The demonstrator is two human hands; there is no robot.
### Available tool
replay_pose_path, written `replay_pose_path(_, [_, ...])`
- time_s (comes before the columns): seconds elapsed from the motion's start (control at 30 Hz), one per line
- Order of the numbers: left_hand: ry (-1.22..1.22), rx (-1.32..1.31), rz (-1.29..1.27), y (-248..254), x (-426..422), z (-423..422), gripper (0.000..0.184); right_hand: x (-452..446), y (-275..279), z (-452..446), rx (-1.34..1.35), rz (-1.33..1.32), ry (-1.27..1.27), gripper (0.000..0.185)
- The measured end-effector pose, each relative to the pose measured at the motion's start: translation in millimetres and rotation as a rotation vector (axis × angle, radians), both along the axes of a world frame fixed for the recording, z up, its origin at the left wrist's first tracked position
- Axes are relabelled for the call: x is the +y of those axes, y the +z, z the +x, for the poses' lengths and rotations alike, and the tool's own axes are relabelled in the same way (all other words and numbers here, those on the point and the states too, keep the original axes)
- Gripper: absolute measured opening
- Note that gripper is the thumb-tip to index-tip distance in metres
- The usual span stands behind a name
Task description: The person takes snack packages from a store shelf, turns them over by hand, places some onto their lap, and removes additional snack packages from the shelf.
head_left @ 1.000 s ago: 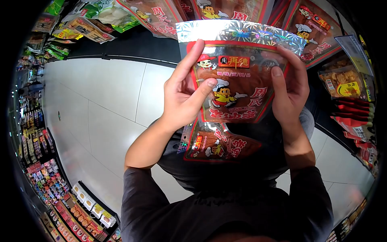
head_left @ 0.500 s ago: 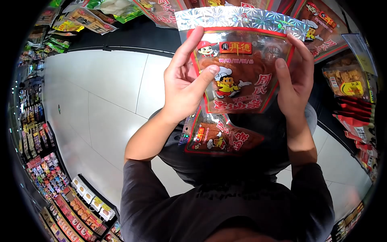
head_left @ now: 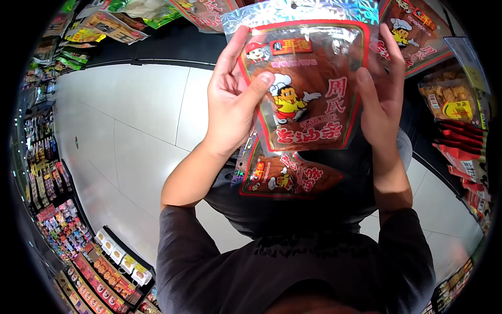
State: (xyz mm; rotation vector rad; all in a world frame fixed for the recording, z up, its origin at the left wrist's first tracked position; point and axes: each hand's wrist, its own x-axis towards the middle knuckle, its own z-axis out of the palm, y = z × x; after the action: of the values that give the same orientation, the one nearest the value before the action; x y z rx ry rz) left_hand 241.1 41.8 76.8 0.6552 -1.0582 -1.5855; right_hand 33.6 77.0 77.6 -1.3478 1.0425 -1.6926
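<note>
A clear snack packet with a red border, a silvery top strip and a cartoon chef is held up in front of me; brown food shows through it. My left hand grips its left side, thumb on the front and fingers behind. At the right edge, my right hand holds it with the thumb at the front, the other fingers partly behind the edge. A second packet of the same kind lies on my lap below, its upper part covered by the held one.
More such packets stand on the shelf ahead, beside green bags. To the right are bagged yellowish snacks and red packets. Stocked shelves line the left. Pale floor tiles lie between.
The held packet has come slightly nearer and shifted a little left, tilting so that its right side is higher. Both hands stay at its sides. The packet on my lap has barely moved.
</note>
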Motion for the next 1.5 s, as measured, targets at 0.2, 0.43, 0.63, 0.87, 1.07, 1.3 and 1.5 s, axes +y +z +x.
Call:
replay_pose_path(0.2, [0.089, 0.092, 0.075, -0.8, -10.9, 4.0, 0.063, -4.9, -9.7, -22.9, 0.012, 0.573, 0.432, 0.04])
replay_pose_path(0.43, [0.179, -0.081, 0.03, -11.4, -15.6, 11.0, 0.057, -0.6, -10.7, -24.0, 0.056, 0.544, 0.586, 0.041])
replay_pose_path(0.63, [0.211, -0.193, 0.025, -6.3, -7.3, 4.7, 0.048, -2.5, -14.6, -33.1, 0.06, 0.57, 0.628, 0.04])
replay_pose_path(0.87, [0.454, -0.039, -0.018, 6.8, 21.1, 21.8, 0.069, 4.1, -12.6, -58.9, -0.072, 0.612, 0.522, 0.043])
replay_pose_path(1.07, [0.347, -0.439, 0.131, 21.4, 67.1, 72.6, 0.053, 37.6, 27.5, -36.4, -0.069, 0.411, 0.501, 0.055])
replay_pose_path(1.3, [-0.012, -1.061, 0.051, 32.8, 132.4, 98.1, 0.029, 70.8, 8.1, -44.1, 0.134, 0.743, 0.953, 0.027])
replay_pose_path(1.5, [-0.161, -1.667, -0.273, 27.2, 148.9, 92.5, 0.032, 85.1, -29.3, -15.8, 0.764, 0.615, 0.845, 0.02])
